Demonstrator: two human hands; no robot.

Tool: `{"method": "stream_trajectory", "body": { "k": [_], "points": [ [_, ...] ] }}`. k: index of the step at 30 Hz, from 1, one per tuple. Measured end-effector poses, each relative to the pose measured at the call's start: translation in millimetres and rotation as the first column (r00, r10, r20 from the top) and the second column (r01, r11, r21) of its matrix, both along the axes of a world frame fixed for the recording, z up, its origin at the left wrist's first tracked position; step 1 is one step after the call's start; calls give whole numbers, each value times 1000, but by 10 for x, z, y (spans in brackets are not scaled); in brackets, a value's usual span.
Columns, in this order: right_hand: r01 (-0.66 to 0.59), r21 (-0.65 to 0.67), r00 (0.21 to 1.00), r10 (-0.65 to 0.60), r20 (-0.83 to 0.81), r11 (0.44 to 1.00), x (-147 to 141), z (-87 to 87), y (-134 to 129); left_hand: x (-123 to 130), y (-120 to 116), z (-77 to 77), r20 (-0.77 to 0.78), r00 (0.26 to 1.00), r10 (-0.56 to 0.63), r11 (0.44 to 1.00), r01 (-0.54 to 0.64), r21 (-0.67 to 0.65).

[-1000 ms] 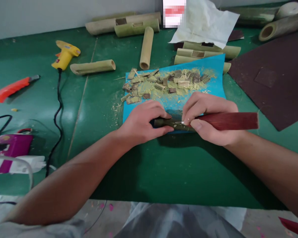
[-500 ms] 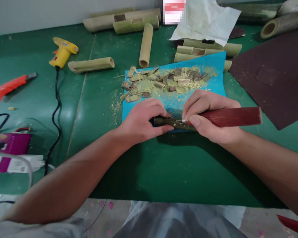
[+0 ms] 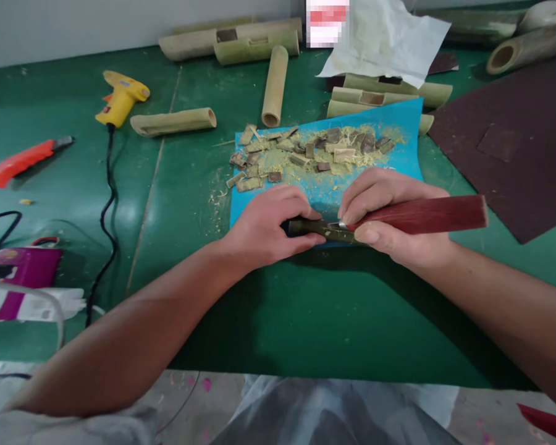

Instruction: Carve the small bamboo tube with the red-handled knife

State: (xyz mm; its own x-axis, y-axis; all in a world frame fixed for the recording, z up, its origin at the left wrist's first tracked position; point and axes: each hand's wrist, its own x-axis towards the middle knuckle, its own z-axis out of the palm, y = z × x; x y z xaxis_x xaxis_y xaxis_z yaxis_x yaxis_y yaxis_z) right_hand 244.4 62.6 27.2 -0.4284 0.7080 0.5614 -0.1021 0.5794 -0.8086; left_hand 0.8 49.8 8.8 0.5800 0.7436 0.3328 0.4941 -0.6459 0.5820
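Note:
A dark bamboo tube (image 3: 332, 231) lies crosswise at the near edge of a blue sheet (image 3: 405, 162). My left hand (image 3: 273, 224) is closed around its left end, fingers on the far side and thumb on the near side. My right hand (image 3: 393, 207) grips a carving knife (image 3: 421, 214) with a thick red wooden handle. Its short metal tip touches the tube's upper face just right of my left fingertips. The tube's right end is hidden under my right hand. Bamboo chips and shavings (image 3: 306, 151) cover the sheet beyond my hands.
A yellow glue gun (image 3: 122, 99), an orange utility knife (image 3: 28, 162) and a purple box with cables (image 3: 30, 272) are at the left. Bamboo tubes (image 3: 274, 86) lie along the back, near a white cloth (image 3: 384, 40). A brown sheet (image 3: 514, 148) lies at the right.
The knife tip has shifted slightly left along the tube, and the handle has risen a little. My left hand keeps its hold. The whole view has moved slightly.

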Motion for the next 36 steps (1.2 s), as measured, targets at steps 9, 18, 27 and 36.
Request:
{"method": "stream_trajectory", "body": {
  "k": [9, 18, 27, 36],
  "points": [
    [19, 32, 1000, -20, 21, 999, 1, 8, -3, 5, 4, -26, -3, 1000, 10, 1000, -10, -1],
    [-4, 66, 1000, 3, 9, 998, -26, 32, -15, 6, 3, 8, -23, 1000, 13, 999, -13, -36],
    [146, 24, 989, -145, -38, 989, -5, -75, -30, 21, 4, 1, -4, 1000, 12, 999, -12, 32],
    [196, 30, 966, -188, -175, 980, -2, -133, -14, 24, 8, 1, -1, 999, 32, 999, -32, 9]
  ]
}}
